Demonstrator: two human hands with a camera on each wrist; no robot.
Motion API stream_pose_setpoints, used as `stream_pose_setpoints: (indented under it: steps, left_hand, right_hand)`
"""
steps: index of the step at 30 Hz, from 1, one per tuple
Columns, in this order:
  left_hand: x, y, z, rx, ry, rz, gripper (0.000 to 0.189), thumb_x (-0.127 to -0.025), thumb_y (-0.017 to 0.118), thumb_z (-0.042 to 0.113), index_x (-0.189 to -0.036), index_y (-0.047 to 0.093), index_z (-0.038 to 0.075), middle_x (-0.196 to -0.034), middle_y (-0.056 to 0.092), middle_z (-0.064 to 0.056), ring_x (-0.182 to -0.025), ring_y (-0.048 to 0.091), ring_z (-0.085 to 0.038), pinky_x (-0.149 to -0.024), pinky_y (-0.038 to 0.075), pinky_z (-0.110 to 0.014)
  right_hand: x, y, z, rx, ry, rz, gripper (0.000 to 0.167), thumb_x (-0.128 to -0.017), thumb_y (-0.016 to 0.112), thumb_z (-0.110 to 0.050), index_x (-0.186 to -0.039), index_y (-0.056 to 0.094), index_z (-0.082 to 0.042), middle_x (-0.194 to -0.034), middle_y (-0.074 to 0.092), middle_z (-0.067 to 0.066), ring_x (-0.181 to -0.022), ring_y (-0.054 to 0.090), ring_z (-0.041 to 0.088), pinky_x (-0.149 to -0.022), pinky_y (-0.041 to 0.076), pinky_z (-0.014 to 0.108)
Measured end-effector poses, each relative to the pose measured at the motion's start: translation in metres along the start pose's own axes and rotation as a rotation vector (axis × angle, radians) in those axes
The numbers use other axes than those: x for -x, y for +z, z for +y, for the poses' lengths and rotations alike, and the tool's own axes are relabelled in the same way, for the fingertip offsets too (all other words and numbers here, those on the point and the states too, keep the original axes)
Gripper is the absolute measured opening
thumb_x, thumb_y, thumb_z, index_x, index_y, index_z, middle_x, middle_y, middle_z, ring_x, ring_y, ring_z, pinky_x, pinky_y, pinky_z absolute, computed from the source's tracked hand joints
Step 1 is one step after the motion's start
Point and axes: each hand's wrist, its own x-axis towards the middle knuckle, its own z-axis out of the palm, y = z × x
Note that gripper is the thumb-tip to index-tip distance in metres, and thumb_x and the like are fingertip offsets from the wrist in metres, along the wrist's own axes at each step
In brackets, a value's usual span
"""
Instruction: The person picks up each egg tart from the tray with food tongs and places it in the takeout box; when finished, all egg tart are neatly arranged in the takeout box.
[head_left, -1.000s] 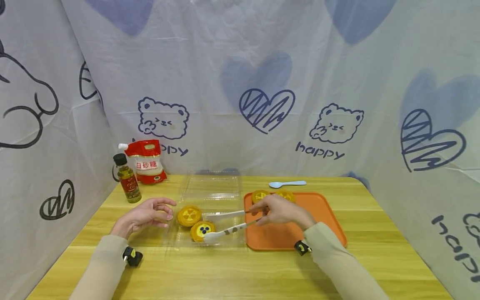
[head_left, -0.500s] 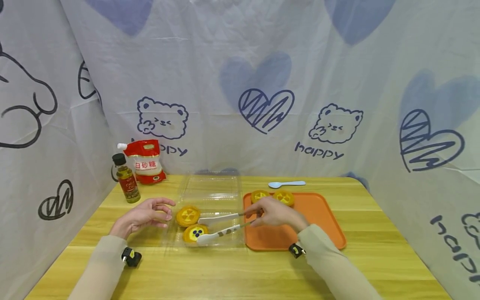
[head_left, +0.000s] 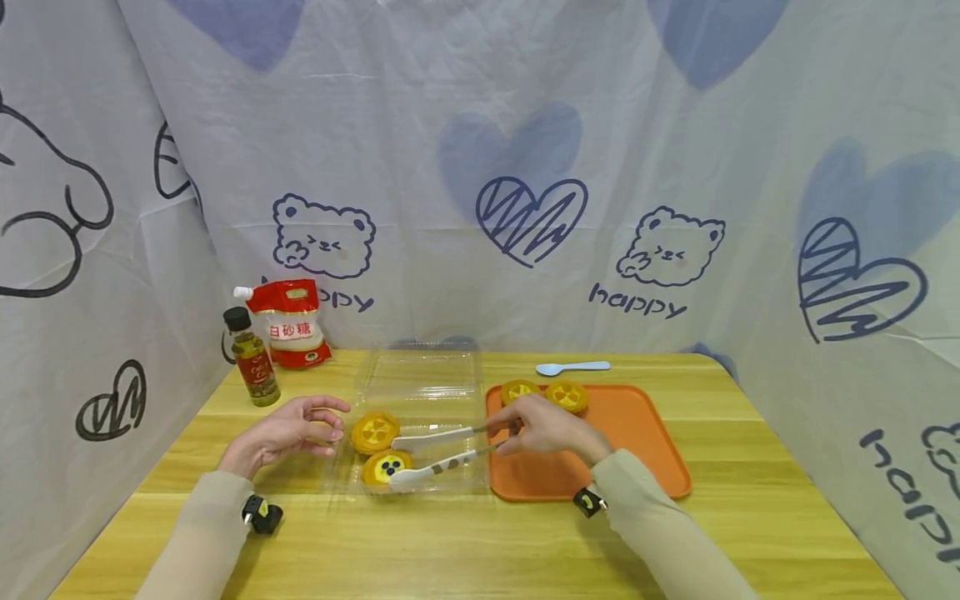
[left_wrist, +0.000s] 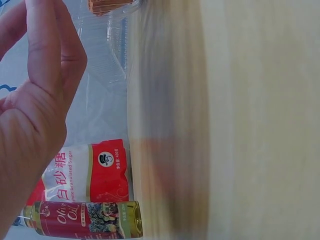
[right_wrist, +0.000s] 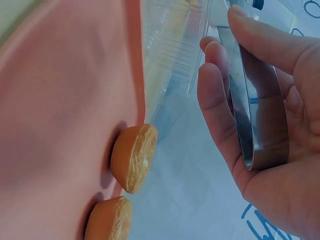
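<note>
In my right hand [head_left: 546, 427] I grip metal tongs [right_wrist: 265, 120] with white, spotted ends. Their ends are spread apart at the right side of a tart with dark berries [head_left: 382, 467]; whether they touch it I cannot tell. That tart lies in a clear plastic container [head_left: 457, 482], in front of a second tart [head_left: 375, 432] with a wedge-patterned top. My left hand [head_left: 300, 427] hovers at the container's left side, fingers loosely bent and holding nothing. The container's lid [head_left: 423, 375] stands open at the back.
An orange tray [head_left: 637, 450] lies to the right, with two tarts [head_left: 567, 397] at its back left. A light-blue spoon [head_left: 573, 367] lies behind it. Back left stand an olive oil bottle [head_left: 255, 367] and a red-and-white sugar bag [head_left: 292, 325]. Patterned cloth hangs around the table.
The berry tart has shifted left and slightly toward me, in front of the other tart. My right hand and the tongs have moved left too. My left hand has stayed almost still.
</note>
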Motion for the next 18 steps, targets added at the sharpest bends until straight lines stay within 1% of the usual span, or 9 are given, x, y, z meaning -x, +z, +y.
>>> stream_pose_setpoints:
  steps: [7, 13, 18]
  left_hand:
    - [0.000, 0.000, 0.000, 0.000, 0.003, 0.001, 0.063, -0.089, 0.068, 0.004, -0.140, 0.033, -0.009, -0.106, 0.058, -0.010, -0.089, 0.065, -0.017, -0.080, 0.061, -0.035]
    - [0.000, 0.000, -0.001, 0.003, 0.005, -0.007, 0.064, -0.090, 0.068, 0.004, -0.141, 0.032, -0.010, -0.104, 0.059, -0.009, -0.089, 0.065, -0.018, -0.079, 0.061, -0.035]
    - [0.001, 0.000, -0.001, 0.003, 0.002, 0.001, 0.063, -0.090, 0.068, 0.004, -0.140, 0.033, -0.009, -0.104, 0.059, -0.009, -0.088, 0.065, -0.017, -0.079, 0.061, -0.035]
  right_hand:
    - [0.003, -0.004, 0.000, -0.001, 0.026, -0.018, 0.042, -0.089, 0.073, -0.016, -0.129, 0.065, -0.019, -0.124, 0.067, 0.006, -0.079, 0.062, 0.012, -0.069, 0.054, 0.025]
    - [0.006, -0.011, 0.002, -0.031, 0.032, -0.041, 0.043, -0.089, 0.072, -0.015, -0.131, 0.064, -0.021, -0.127, 0.066, 0.007, -0.080, 0.060, 0.016, -0.069, 0.053, 0.028]
    - [0.006, -0.013, 0.004, 0.007, 0.029, -0.038, 0.043, -0.089, 0.073, -0.015, -0.130, 0.064, -0.019, -0.125, 0.067, 0.006, -0.078, 0.059, 0.015, -0.067, 0.051, 0.027]
